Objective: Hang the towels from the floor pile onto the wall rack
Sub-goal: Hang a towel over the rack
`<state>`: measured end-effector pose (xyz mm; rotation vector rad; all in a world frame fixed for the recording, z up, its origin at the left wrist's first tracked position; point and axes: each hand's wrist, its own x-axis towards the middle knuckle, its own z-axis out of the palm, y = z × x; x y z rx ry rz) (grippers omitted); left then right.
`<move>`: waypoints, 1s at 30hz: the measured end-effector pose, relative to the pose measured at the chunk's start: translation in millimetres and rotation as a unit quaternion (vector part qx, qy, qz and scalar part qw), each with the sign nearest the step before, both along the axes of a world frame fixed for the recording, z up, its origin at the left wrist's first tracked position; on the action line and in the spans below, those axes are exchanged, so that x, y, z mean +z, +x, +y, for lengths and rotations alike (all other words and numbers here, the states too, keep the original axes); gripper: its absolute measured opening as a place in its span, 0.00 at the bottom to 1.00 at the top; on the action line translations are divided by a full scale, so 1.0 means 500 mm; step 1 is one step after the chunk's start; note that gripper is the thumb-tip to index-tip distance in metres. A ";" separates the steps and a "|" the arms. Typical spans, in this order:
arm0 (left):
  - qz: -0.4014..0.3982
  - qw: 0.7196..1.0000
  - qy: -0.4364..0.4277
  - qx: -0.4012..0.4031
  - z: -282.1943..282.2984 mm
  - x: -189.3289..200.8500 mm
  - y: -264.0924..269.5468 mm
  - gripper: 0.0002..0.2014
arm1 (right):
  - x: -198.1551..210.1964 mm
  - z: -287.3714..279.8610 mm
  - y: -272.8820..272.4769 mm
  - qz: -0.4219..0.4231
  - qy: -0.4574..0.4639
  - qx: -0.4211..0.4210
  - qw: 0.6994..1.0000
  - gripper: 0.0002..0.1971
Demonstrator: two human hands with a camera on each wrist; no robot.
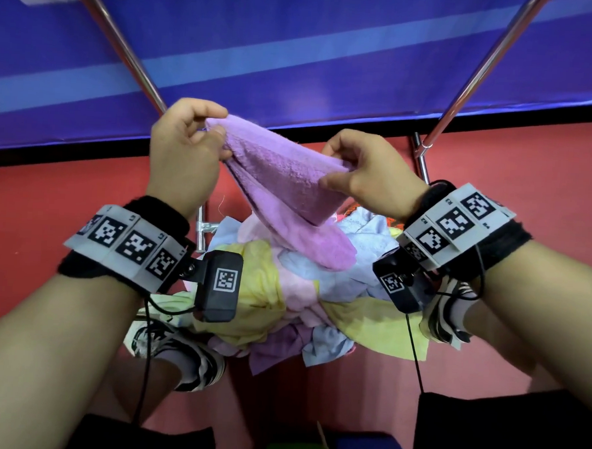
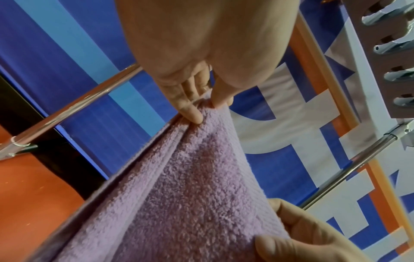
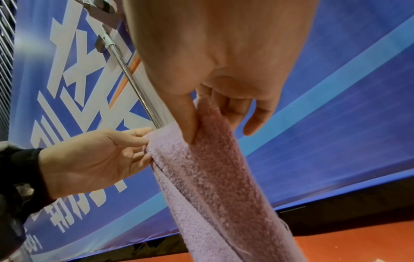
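Observation:
A lilac towel (image 1: 283,175) hangs folded between my two hands above the floor pile (image 1: 284,292) of yellow, pink, blue and purple towels. My left hand (image 1: 203,130) pinches one upper corner of the lilac towel (image 2: 190,177) between thumb and fingers (image 2: 192,113). My right hand (image 1: 338,168) pinches the other top edge of the towel (image 3: 212,168), thumb (image 3: 188,124) in front. The rack's two chrome bars (image 1: 125,47) slant up on either side; hooks (image 2: 394,46) show in the left wrist view.
A blue banner (image 1: 296,52) covers the wall behind the rack, above a red floor (image 1: 529,202). My two shoes (image 1: 185,352) stand at either side of the pile. The rack's lower metal frame (image 1: 203,229) sits behind the pile.

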<state>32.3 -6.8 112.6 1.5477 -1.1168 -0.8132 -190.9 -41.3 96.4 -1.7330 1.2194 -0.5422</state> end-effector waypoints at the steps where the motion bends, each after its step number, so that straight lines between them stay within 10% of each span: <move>1: 0.001 1.000 0.001 0.005 -0.001 0.001 0.001 0.15 | 0.001 -0.001 -0.004 0.006 -0.011 -0.013 1.000 0.14; 12: -0.013 0.999 -0.035 0.011 0.016 0.098 -0.061 0.18 | 0.097 0.036 -0.049 -0.017 -0.060 -0.173 0.983 0.12; 30: -0.093 0.962 -0.252 0.052 0.146 0.611 -0.102 0.18 | 0.630 0.166 -0.085 -0.182 -0.317 -0.235 0.901 0.11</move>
